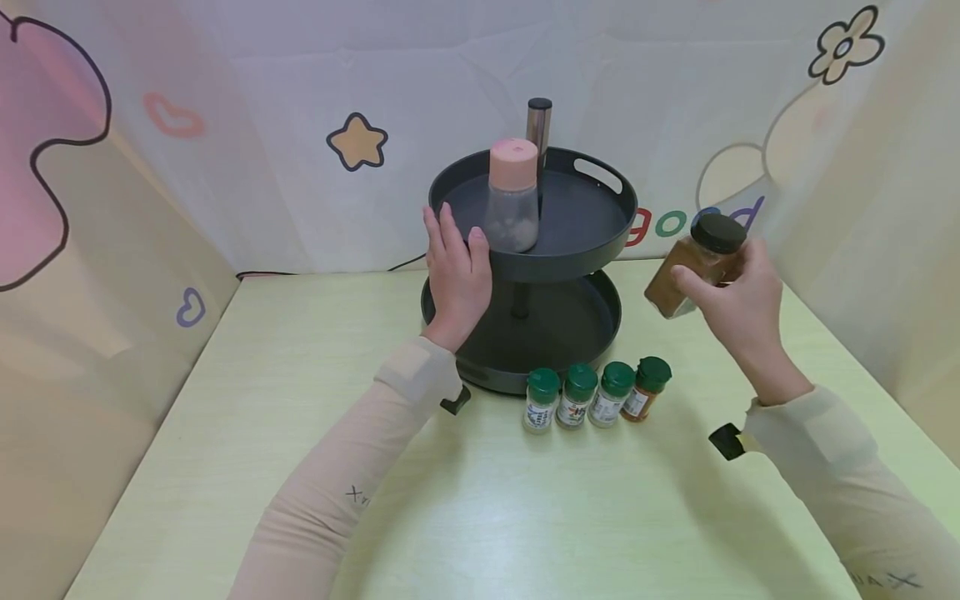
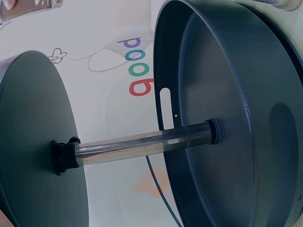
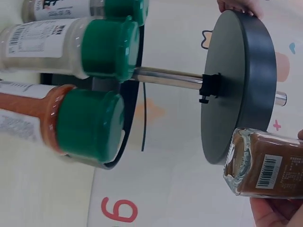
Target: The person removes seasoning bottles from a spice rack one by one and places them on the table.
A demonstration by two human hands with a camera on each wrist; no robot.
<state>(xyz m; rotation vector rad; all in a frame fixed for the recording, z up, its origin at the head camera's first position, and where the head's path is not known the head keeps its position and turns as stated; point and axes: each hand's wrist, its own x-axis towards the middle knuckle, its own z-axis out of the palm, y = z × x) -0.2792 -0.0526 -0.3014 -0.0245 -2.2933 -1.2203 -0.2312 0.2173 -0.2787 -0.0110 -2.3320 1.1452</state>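
My left hand (image 1: 460, 279) rests against the left rim of the upper tray (image 1: 585, 225) of a dark two-tier stand, its fingers extended. On that tray stands a clear shaker with a pink lid (image 1: 513, 196), close to the fingertips. Off to the right, my right hand (image 1: 744, 312) grips a square glass spice jar (image 1: 686, 271) with a black lid and brown powder inside. The jar is tilted and held up in the air; its barcode label (image 3: 269, 171) shows in the right wrist view.
In front of the lower tray (image 1: 540, 342) several green-capped spice bottles (image 1: 573, 396) stand in a row; the rightmost, an orange-brown bottle (image 1: 645, 389), leans slightly. A metal post (image 1: 538, 125) rises through the stand. Behind it hangs a printed white cloth (image 1: 285, 167).
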